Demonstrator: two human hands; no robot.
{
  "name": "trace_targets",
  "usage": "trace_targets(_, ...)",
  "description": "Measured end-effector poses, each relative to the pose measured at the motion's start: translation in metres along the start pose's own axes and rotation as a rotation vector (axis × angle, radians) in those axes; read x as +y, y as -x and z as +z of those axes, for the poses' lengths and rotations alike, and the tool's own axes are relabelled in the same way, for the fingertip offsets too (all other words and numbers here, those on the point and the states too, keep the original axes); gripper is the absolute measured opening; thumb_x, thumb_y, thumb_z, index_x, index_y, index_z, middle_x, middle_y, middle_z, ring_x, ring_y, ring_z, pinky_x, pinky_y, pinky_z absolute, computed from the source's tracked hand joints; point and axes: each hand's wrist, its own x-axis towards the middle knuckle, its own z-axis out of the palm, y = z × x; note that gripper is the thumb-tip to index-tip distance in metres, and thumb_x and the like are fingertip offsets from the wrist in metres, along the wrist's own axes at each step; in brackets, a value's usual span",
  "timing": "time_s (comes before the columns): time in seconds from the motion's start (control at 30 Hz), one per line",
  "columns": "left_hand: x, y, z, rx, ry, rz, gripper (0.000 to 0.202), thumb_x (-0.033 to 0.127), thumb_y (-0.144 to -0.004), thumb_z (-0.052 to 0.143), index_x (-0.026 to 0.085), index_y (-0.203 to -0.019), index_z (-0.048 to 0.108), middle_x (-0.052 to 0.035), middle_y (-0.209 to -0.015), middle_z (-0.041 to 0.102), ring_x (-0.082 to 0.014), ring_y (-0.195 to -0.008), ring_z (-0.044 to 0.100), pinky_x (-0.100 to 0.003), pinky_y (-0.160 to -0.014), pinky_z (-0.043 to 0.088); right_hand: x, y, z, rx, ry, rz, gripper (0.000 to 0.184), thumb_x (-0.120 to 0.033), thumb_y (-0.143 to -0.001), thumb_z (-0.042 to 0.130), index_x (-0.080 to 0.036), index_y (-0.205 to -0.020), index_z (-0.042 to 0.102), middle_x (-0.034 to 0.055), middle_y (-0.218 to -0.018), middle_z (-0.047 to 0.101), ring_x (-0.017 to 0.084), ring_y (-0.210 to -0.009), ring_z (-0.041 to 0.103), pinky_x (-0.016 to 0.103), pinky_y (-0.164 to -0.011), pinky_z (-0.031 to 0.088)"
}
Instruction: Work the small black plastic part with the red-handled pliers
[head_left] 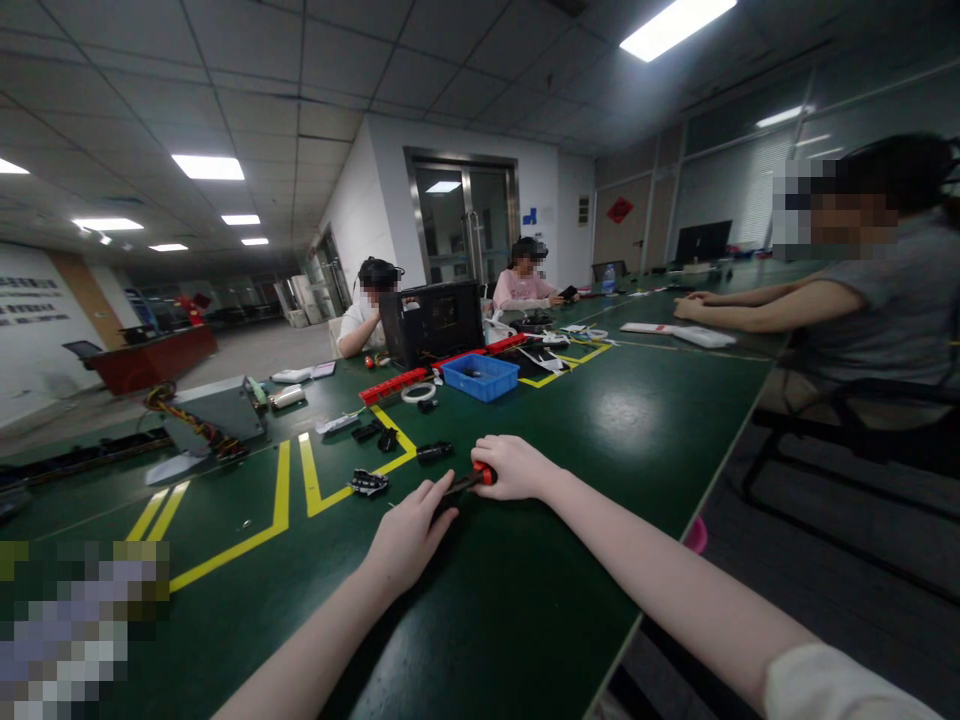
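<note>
My right hand [512,467] is closed around the red-and-black handle of a screwdriver [471,481] just above the green table [525,600]. The tool's shaft points left toward my left hand [409,535], whose fingers pinch a small dark part [442,505] at the tip; I cannot make out what the part is. Small black parts [368,483] [435,451] lie just beyond my hands on the yellow floor-tape lines.
A blue tray [481,377], red strips [393,385] and a black computer case [431,320] stand farther back. A grey power supply with coloured wires [214,412] sits at the left. Three other people sit around the table; the table edge runs along my right.
</note>
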Motion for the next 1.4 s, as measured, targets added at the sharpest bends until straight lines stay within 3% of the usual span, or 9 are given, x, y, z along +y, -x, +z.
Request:
trace_targets(0.17,0.002,0.000,-0.002,0.007,0.025,-0.007,0.048,0.035,-0.096,0.039,0.027,-0.142,0.031,-0.0060,-0.120,0.056,-0.0218,-0.104,0.060,-0.030,-0.086,0.047,0.001,-0.001,-0.001,0.005,0.003,-0.002,0.050,-0.066,-0.077,0.057,-0.016,-0.076,0.056,0.0032,-0.079,0.056,0.016,-0.072,0.051,0.026,-0.062,0.032)
trace_targets(0.3,0.000,0.000,-0.001,0.014,0.069,-0.005,0.047,0.036,-0.095,0.041,0.026,-0.140,0.036,-0.0059,-0.121,0.057,-0.0217,-0.103,0.061,-0.031,-0.089,0.047,0.002,-0.002,-0.002,0.000,-0.002,0.002,0.055,-0.070,-0.080,0.050,-0.016,-0.074,0.056,0.0035,-0.077,0.056,0.016,-0.072,0.051,0.026,-0.063,0.032)
trace_targets(0.7,-0.006,-0.003,0.001,0.100,0.261,0.000,0.039,0.036,-0.087,0.056,0.021,-0.124,0.058,-0.0071,-0.106,0.065,-0.0210,-0.091,0.063,-0.032,-0.085,0.049,0.001,0.000,-0.006,0.027,0.009,0.019,0.041,-0.038,-0.099,0.034,-0.015,-0.078,0.060,0.0051,-0.081,0.059,0.015,-0.079,0.052,0.027,-0.068,0.032)
trace_targets(1.13,0.003,0.001,-0.005,0.088,0.069,-0.070,0.038,0.040,-0.088,0.053,0.026,-0.123,0.058,-0.0029,-0.101,0.066,-0.0194,-0.085,0.065,-0.027,-0.074,0.048,-0.002,0.000,-0.009,0.014,0.021,0.027,0.039,-0.028,-0.099,0.031,-0.014,-0.085,0.064,0.0064,-0.084,0.061,0.015,-0.079,0.053,0.028,-0.068,0.033)
trace_targets(1.4,0.002,0.002,-0.005,0.062,0.056,-0.056,0.043,0.042,-0.089,0.051,0.026,-0.128,0.054,-0.0039,-0.106,0.065,-0.0204,-0.088,0.065,-0.029,-0.081,0.048,-0.001,-0.001,-0.010,-0.003,0.021,0.042,0.038,-0.028,-0.099,0.031,-0.015,-0.086,0.064,0.0062,-0.084,0.062,0.015,-0.079,0.054,0.027,-0.068,0.033)
